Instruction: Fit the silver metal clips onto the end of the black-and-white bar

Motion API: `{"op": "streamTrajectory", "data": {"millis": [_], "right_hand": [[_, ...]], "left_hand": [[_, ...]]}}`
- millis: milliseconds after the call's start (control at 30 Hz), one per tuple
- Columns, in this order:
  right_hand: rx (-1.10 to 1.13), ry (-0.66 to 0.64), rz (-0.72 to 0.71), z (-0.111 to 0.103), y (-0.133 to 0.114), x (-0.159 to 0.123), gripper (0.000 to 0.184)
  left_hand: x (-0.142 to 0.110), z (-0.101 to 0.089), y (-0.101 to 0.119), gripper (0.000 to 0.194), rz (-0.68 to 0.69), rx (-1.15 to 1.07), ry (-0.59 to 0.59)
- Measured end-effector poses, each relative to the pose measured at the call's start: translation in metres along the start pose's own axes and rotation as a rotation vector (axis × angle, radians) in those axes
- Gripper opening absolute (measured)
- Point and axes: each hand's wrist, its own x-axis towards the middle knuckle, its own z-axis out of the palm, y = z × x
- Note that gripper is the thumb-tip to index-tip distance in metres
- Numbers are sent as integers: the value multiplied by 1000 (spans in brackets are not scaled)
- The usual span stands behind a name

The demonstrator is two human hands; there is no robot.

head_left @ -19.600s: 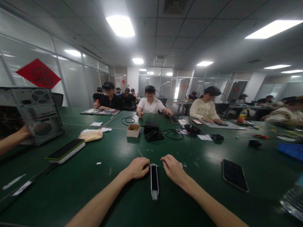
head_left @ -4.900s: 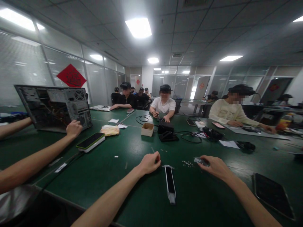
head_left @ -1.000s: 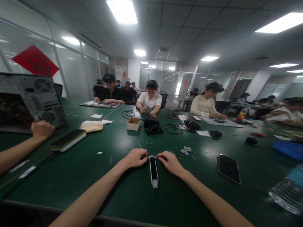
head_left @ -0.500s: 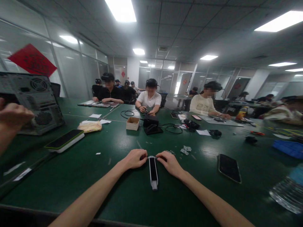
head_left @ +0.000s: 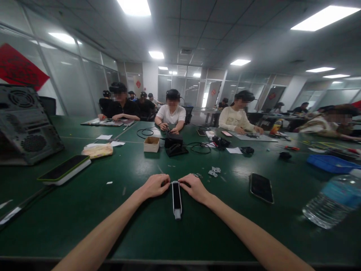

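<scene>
A slim device with a white frame, a black face and a grey near end lies on the green table, pointing toward me. My left hand is closed at the left of its far end, thumb and fingertips pinching the thin crosspiece there. From the right, my right hand pinches the other side of that crosspiece. The exact contact is partly hidden by my fingers. Beyond my right hand lie several small rings and a few small grey plates.
A black phone and a water bottle stand to my right, near a blue tray. To the left are a green-edged device and a computer case. A small box sits ahead. Co-workers sit opposite.
The grey plates, in my right hand about five seconds ago, now lie on the table. Both hands have since stayed at the device's far end. The neighbour's hand has left view.
</scene>
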Motion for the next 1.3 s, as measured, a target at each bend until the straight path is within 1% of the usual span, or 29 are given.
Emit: {"op": "streamTrajectory", "data": {"millis": [100, 167, 200, 300, 400, 500, 700, 933, 1200, 1300], "right_hand": [[-106, -57, -31, -8, 1, 1, 23], [-235, -94, -30, -18, 4, 3, 27], [-313, -106, -7, -23, 7, 3, 28], [-551, -150, 154, -38, 21, 2, 26], [-670, -240, 323, -45, 36, -1, 24], [-682, -286, 365, -47, 45, -2, 26], [-672, -280, 350, -44, 43, 0, 27], [-625, -269, 352, -44, 44, -1, 23], [-559, -264, 405, -48, 44, -1, 21], [-541, -267, 432, -48, 47, 0, 23]], "left_hand": [[1, 1, -2, 14, 1, -12, 0], [1, 2, -3, 15, -8, -15, 4], [2, 2, -3, 16, -14, -12, 6], [2, 3, -5, 17, -24, -4, 2], [2, 4, -7, 17, -25, -22, -7], [2, 5, -8, 17, -20, -24, -5], [2, 7, -11, 17, -10, -15, 6], [2, 8, -14, 17, -22, -21, 1], [2, 5, -8, 18, -39, -7, -6], [2, 5, -8, 17, -37, -16, -6]]}}
